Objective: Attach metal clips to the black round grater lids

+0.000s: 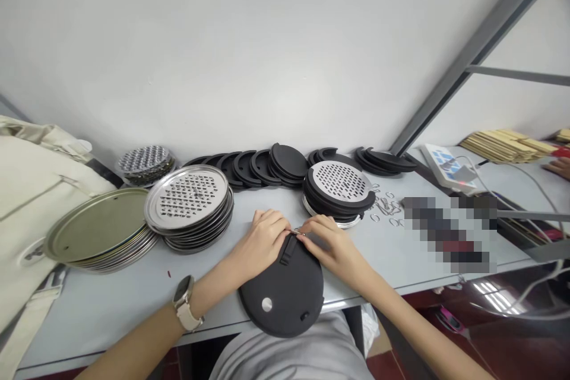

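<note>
Blk disc (287, 288) just below R grip (332, 241)

A lane of bare tabletop (263, 197) runs between the left disc stack (189, 205) and the right disc stack (339, 190).
Black trays (244, 168) block its far end; loose rings (386, 206) litter the surface farther right, with open room beside the right hand (328, 241).

Looks like smooth, matt plastic on the black disc (289, 288), with a glossy silver dot (267, 304). At the disc's far edge, glints on a thin metal piece (297, 231). Left of the disc, shows shiny metal on the perforated plates (191, 196) and dull, creased cloth on the bag (31, 184). Right of the disc, gleams as bright metal on the loose rings (383, 205); farther right, resembles matt wood on the slats (507, 147).
</note>
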### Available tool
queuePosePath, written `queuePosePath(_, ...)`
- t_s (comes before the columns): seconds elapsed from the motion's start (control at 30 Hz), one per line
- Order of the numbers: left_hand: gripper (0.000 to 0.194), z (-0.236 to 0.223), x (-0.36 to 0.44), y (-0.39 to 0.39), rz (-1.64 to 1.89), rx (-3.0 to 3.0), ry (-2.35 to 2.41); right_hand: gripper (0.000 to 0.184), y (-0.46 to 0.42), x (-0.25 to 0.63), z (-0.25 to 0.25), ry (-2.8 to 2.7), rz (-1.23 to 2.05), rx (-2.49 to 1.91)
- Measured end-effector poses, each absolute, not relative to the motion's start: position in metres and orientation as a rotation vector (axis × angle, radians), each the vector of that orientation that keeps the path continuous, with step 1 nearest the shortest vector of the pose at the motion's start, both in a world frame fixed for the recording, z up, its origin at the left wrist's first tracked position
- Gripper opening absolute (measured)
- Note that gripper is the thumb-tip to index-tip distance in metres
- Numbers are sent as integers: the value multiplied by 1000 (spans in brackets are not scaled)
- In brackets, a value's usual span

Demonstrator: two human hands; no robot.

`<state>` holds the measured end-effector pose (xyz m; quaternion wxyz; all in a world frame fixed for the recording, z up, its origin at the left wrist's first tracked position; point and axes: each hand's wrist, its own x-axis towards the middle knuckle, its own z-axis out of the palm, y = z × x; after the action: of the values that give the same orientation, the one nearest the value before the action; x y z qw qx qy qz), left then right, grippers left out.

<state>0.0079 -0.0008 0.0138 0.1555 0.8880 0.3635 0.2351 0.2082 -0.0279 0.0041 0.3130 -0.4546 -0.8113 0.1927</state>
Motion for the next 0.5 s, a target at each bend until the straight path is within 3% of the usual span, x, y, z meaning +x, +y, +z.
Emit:
queuePosePath(0.3, 16, 14, 9, -1, 680, 2497, 1033, 14, -38, 207, 2, -2095, 507, -1246)
queuePosePath(0.4, 16, 15, 8, -1, 698, 2473, 1018, 7, -34, 205, 1, -2052, 516, -1239)
queuePosePath(0.5, 17, 16, 8, -1, 745, 2446, 1030, 17, -27, 204, 1, -2033, 637, -1184)
